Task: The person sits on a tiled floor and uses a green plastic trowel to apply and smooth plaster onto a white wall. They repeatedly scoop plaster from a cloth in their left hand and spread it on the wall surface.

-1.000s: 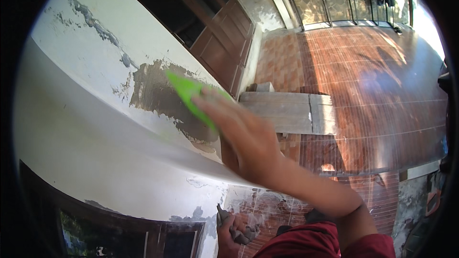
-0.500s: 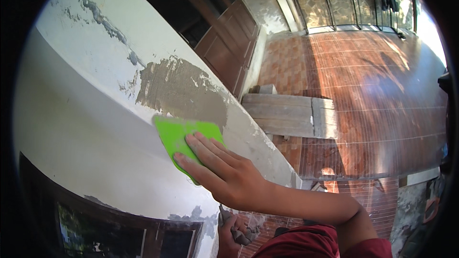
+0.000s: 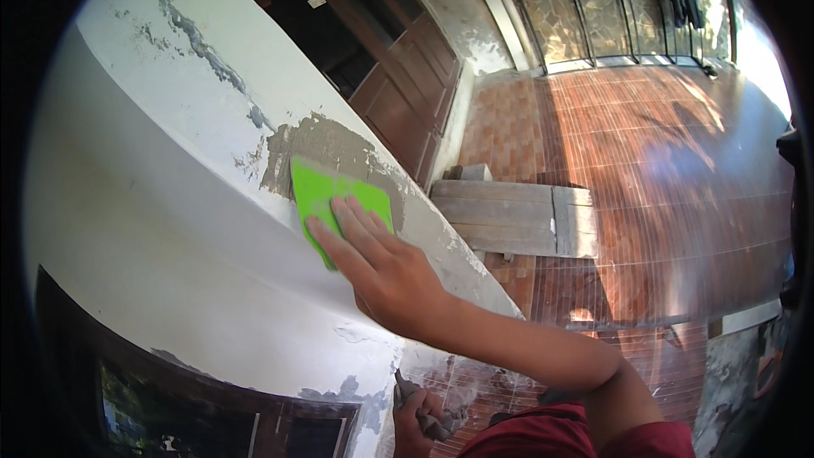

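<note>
My right hand [image 3: 394, 276] presses a bright green flat plastic spreader [image 3: 335, 195] against the white wall [image 3: 212, 127]. Its fingers lie along the sheet's face, and the thumb is hidden. Under the spreader's upper edge is a patch of wet grey-brown plaster [image 3: 326, 144], rough at its borders. A jagged grey filled crack [image 3: 199, 47] runs up and left from that patch. Low in the picture, my left hand [image 3: 414, 424] is closed around a grey, plaster-smeared tool [image 3: 407, 386] with a narrow dark tip; its full shape is hidden.
A plank bench [image 3: 509, 216] stands on the red tiled floor [image 3: 670, 229] right of the wall. Behind the wall is a brown wooden door [image 3: 407, 76]. A dark-framed window [image 3: 186, 399] sits lower left. Dark cloth hangs on a metal rack [image 3: 606, 17] at the back.
My right hand and the green spreader have moved up the wall, over part of the plaster patch. The view has shifted slightly. My left hand keeps its hold low down.
</note>
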Action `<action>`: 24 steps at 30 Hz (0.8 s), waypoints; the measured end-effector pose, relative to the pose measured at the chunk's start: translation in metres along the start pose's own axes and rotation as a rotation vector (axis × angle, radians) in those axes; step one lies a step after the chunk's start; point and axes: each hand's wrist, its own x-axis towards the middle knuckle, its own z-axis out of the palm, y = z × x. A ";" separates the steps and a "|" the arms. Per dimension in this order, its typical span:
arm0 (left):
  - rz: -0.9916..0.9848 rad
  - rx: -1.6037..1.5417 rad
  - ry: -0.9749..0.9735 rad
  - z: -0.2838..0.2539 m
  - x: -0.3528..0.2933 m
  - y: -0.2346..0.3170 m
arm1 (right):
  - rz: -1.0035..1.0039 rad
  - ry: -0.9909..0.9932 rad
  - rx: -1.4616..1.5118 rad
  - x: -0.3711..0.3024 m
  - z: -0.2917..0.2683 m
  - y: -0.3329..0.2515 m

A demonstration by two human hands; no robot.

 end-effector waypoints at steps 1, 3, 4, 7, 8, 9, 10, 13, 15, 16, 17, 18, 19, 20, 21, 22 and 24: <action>0.024 0.034 0.015 0.002 -0.002 -0.001 | -0.001 -0.046 0.055 -0.007 -0.006 -0.005; 0.067 0.112 0.049 0.006 -0.006 -0.004 | 0.004 -0.088 0.158 -0.017 -0.020 -0.012; 0.069 0.137 0.033 0.008 -0.006 -0.003 | 0.015 -0.084 0.155 -0.019 -0.027 -0.011; 0.061 0.152 -0.003 0.009 -0.004 -0.003 | 0.065 0.009 0.147 -0.012 -0.043 0.001; 0.050 0.117 -0.002 0.009 -0.003 -0.003 | 0.081 0.062 0.135 -0.006 -0.044 0.011; 0.063 0.090 -0.020 0.008 -0.002 -0.004 | 0.108 0.105 0.124 0.000 -0.043 0.021; 0.042 0.074 -0.008 0.007 -0.002 -0.005 | 0.103 0.147 0.145 0.006 -0.038 0.031; 0.043 0.066 -0.021 0.004 -0.002 -0.010 | 0.064 0.111 0.087 0.015 -0.017 0.046; 0.054 0.088 -0.032 0.002 -0.003 -0.014 | 0.047 0.108 0.063 0.011 0.000 0.037; 0.031 0.083 -0.005 0.001 -0.004 -0.015 | 0.042 0.105 0.052 0.007 0.004 0.030; 0.020 0.084 0.004 0.000 -0.005 -0.016 | 0.022 0.073 0.059 0.000 0.006 0.022; 0.033 0.072 0.005 0.000 -0.005 -0.018 | 0.008 0.036 0.070 -0.008 0.005 0.010; 0.056 0.166 0.007 0.000 -0.005 -0.019 | -0.002 0.014 0.086 -0.014 0.003 0.000; 0.099 0.250 0.003 0.000 -0.006 -0.020 | -0.016 -0.007 0.116 -0.021 -0.001 -0.006; 0.133 0.329 -0.003 0.000 -0.006 -0.020 | -0.029 -0.009 0.147 -0.027 -0.010 -0.011; 0.106 0.292 0.019 0.001 -0.006 -0.020 | -0.042 -0.015 0.147 -0.030 -0.017 -0.012; 0.046 0.220 0.052 0.002 -0.006 -0.019 | -0.025 0.047 0.155 -0.028 -0.027 -0.006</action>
